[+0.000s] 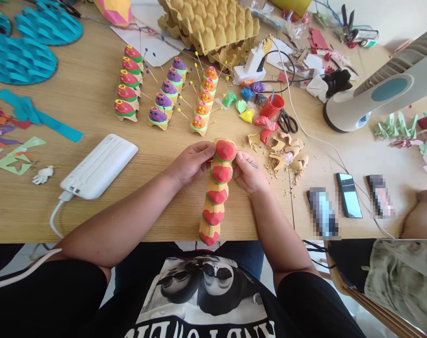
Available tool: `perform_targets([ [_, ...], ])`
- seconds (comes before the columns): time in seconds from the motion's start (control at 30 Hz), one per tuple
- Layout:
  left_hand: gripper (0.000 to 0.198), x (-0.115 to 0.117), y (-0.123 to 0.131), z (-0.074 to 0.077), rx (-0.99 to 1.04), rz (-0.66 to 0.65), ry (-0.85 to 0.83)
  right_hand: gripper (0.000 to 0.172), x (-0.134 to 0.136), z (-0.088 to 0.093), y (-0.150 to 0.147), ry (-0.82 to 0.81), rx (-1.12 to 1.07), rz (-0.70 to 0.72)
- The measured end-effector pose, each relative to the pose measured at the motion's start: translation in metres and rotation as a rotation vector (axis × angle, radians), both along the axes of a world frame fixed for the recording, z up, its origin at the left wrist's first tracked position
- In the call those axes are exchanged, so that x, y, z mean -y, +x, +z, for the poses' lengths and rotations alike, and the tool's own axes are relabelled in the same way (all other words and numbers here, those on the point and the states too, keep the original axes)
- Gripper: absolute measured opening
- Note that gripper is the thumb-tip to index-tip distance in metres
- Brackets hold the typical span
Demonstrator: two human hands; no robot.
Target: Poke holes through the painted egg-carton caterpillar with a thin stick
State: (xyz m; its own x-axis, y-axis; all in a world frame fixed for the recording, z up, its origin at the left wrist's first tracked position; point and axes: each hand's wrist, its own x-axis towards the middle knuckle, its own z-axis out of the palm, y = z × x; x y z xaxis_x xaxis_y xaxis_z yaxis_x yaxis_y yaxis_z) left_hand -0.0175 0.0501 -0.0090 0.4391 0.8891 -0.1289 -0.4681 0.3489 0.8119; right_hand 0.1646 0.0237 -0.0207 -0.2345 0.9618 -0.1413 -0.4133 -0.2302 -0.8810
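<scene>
Between my two hands is a strip of egg carton cups (pixel 210 201), its bumps capped in red clay with green edging. My left hand (pixel 195 162) pinches the far end from the left. On the opposite side my right hand (pixel 247 171) grips that same end, and a thin blue-tipped stick pokes out by its fingers. Farther back stand three decorated carton caterpillars: a red one (pixel 128 84), a purple one (pixel 168 94) and an orange one (pixel 206 99), with faces and bead-headed pins around them.
A white power bank (pixel 99 166) lies left. Egg trays (pixel 213 26) are at the back. To the right are clay packets (pixel 247 115), a red cup (pixel 271 106), scissors (pixel 287 121), carton scraps (pixel 287 152), phones (pixel 349 195) and a white lamp-like device (pixel 375 89). Another person's arm (pixel 423 213) rests far right.
</scene>
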Motion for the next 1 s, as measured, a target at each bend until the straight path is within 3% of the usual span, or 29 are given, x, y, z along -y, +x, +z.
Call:
perform_targets([
  [0.27,0.035,-0.001,0.002,-0.004,-0.060,0.094,0.013,0.037,0.002,0.003,0.004,-0.021,-0.010,0.020],
  [0.57,0.042,0.000,0.001,0.001,-0.089,0.057,0.063,0.027,-0.004,0.005,0.014,0.014,-0.037,-0.123],
  [0.77,0.032,0.005,0.003,-0.002,-0.228,0.022,0.171,0.024,-0.012,0.004,0.023,0.060,-0.046,-0.228],
  [1.0,0.030,0.007,0.004,-0.002,-0.265,-0.050,0.193,0.027,-0.012,0.005,0.023,0.067,-0.019,-0.250],
])
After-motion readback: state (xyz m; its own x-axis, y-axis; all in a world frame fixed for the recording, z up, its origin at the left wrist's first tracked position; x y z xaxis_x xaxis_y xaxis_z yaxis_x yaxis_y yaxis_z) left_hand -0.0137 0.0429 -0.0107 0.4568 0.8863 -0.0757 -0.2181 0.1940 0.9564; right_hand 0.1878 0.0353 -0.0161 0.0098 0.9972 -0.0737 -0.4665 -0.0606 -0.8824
